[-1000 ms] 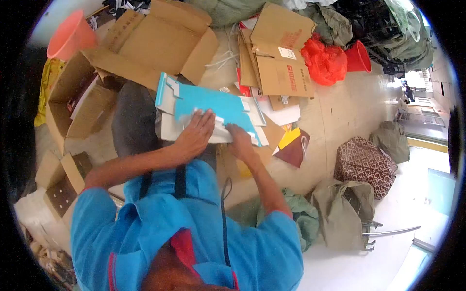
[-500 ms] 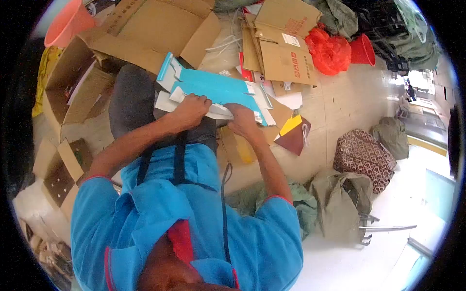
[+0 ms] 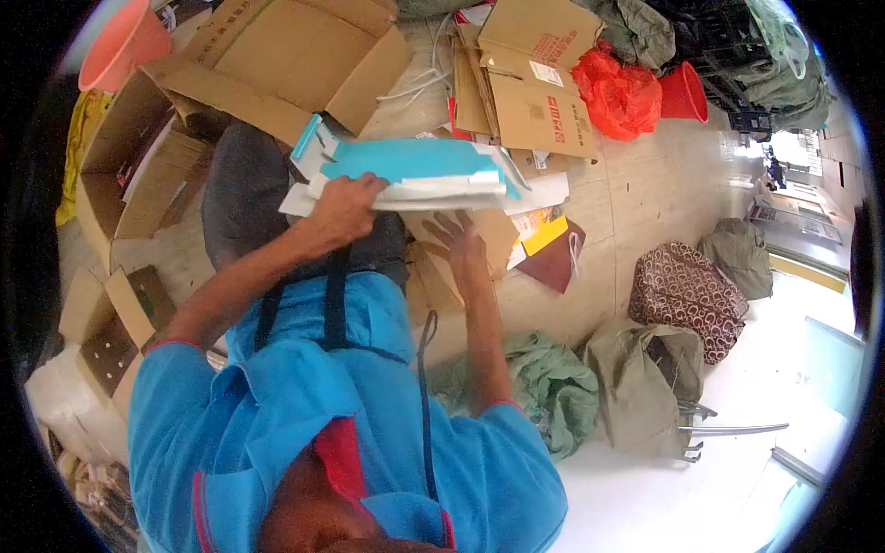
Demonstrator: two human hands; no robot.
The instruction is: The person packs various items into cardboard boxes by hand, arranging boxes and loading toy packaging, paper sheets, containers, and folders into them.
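A partly folded blue-and-white carton [image 3: 396,158] lies across my lap, its white flaps standing at both ends. My left hand [image 3: 346,210] grips the near white edge of it, left of the middle, fingers curled over the edge. My right hand [image 3: 461,241] is just below the carton's near edge with its fingers spread. It holds nothing and is over a brown cardboard piece [image 3: 498,241]; whether it touches that piece I cannot tell.
Open brown cardboard boxes [image 3: 277,60] stand ahead and left. Flattened cardboard [image 3: 539,115], a red plastic bag [image 3: 616,97] and a red bucket [image 3: 684,94] are ahead right. A maroon-and-yellow folder [image 3: 556,258], a patterned bag [image 3: 687,300] and a green sack [image 3: 544,387] lie right.
My right hand has let go of the carton's near edge and moved down, its fingers spreading. My left hand keeps its grip, and the carton has tilted so that its near side shows differently.
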